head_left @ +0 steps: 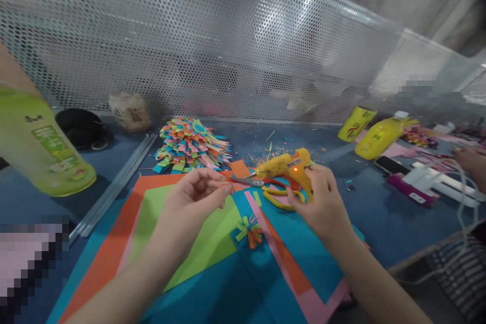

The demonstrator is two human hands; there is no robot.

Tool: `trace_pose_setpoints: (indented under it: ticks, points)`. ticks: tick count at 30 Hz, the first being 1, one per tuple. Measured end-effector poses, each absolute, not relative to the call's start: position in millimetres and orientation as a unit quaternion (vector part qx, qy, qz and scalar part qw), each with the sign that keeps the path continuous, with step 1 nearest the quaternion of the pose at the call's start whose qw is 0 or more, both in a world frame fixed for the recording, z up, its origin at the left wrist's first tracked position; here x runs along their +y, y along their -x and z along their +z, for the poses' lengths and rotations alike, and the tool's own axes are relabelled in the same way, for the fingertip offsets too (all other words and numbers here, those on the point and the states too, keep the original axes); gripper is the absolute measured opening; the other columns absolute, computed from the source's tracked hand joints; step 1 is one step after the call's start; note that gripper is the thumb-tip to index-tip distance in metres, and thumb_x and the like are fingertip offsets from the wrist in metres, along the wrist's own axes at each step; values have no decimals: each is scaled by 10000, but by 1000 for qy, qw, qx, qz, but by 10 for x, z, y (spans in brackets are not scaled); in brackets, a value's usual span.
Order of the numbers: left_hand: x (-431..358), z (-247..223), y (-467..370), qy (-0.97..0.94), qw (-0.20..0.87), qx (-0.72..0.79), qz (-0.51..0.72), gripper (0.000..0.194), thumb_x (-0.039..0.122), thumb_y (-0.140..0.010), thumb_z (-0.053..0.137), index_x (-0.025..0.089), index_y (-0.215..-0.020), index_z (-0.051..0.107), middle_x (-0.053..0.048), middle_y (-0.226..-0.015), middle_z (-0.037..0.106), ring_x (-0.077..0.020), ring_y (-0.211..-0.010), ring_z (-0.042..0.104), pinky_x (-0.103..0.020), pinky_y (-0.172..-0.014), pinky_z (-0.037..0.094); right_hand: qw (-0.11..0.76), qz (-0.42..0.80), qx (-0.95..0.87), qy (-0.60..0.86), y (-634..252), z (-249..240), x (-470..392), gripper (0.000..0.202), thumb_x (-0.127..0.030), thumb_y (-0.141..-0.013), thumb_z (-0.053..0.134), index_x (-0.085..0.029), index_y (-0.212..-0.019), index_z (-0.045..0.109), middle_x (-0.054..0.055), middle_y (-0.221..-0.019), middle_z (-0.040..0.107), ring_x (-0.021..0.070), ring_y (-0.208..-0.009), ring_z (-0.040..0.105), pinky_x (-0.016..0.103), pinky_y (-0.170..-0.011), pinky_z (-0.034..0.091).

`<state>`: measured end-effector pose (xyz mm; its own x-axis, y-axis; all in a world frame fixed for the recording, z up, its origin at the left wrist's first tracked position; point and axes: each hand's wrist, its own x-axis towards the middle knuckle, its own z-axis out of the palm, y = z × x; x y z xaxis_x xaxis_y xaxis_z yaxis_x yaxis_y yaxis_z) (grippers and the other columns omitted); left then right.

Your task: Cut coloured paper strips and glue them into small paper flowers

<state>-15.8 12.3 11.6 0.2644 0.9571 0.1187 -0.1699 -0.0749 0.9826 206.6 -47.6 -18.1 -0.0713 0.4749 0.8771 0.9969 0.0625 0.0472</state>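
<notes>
Left hand [199, 195] is hovering over the sheets [216, 235], fingers pinching narrow near the tips of the scissors [259, 183]; cannot tell whether they are gripping a scrap. Right hand [321, 202] is curling at the grip of the glue gun [279, 164], thumb resting by the yellow loops of the scissors; cannot tell which it is holding. Blades are pointing towards the left hand. A fringed tuft [250, 235] is sitting on the sheets, between the forearms; a bigger fringed mound [192, 144] is sitting beyond, on the tabletop [379, 228]. The lamp [295, 169] is glowing orange, so the front end is probably running hot. Best practice: keeping the left fingers clear of heat and points, freeing one tool from the other before lifting.
</notes>
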Motion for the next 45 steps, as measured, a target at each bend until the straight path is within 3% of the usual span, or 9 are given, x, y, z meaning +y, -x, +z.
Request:
trace_pose_setpoints:
  ticks: [6,10,20,28,32,36,41,45]
  points:
    - [130,78,153,-547,590,356,476,232,241,-637,721,186,-768,537,70,-583,555,-51,-568,520,-142,-550,415,339,-267,-525,733,-2434,-116,-574,243,-340,-734,563,-201,-855,405,72,-841,509,224,-794,533,334,-648,462]
    - [131,78,142,-560,587,353,466,234,259,-643,720,180,-763,536,61,-611,571,-49,-563,513,-143,-540,415,254,-221,-435,835,-2711,-89,-673,307,-360,-709,604,-185,-865,406,95,-878,513,226,-769,532,300,-605,423]
    - [161,26,119,-576,589,348,448,200,228,-654,709,191,-764,546,50,-632,593,-67,-574,538,-156,-555,425,155,-214,-375,889,-3038,-332,-733,216,-283,-799,489,-81,-873,466,137,-762,549,226,-644,539,315,-567,394]
    - [170,61,92,-578,577,362,448,178,208,-642,700,182,-748,560,35,-643,604,-71,-585,536,-147,-544,414,88,-226,-452,858,-2669,-208,-791,261,-313,-814,509,-65,-889,536,231,-900,566,356,-862,531,447,-656,412]
    - [186,73,94,-570,570,371,461,196,200,-615,718,185,-742,570,33,-626,610,-79,-584,549,-143,-532,419,77,-216,-540,810,-2351,-16,-736,254,-327,-817,524,-104,-931,570,177,-928,589,326,-905,526,473,-752,395]
    - [201,51,91,-546,574,394,466,271,229,-544,783,190,-724,584,38,-602,612,-87,-584,557,-136,-518,427,71,-204,-622,752,-1981,171,-475,248,-345,-830,502,-119,-869,596,142,-870,614,304,-850,544,470,-739,399]
    - [241,29,111,-538,574,393,476,239,223,-583,777,215,-739,595,68,-642,619,-58,-580,557,-108,-536,437,91,-205,-717,661,-1557,190,-68,202,-203,-872,392,-140,-956,564,105,-938,607,254,-904,506,484,-887,300]
    - [235,111,124,-480,576,388,536,271,181,-500,797,194,-669,586,70,-594,608,-61,-553,556,-135,-575,456,117,-170,-770,604,-1501,14,-15,200,-138,-867,378,-136,-925,570,103,-933,600,246,-926,476,456,-895,269]
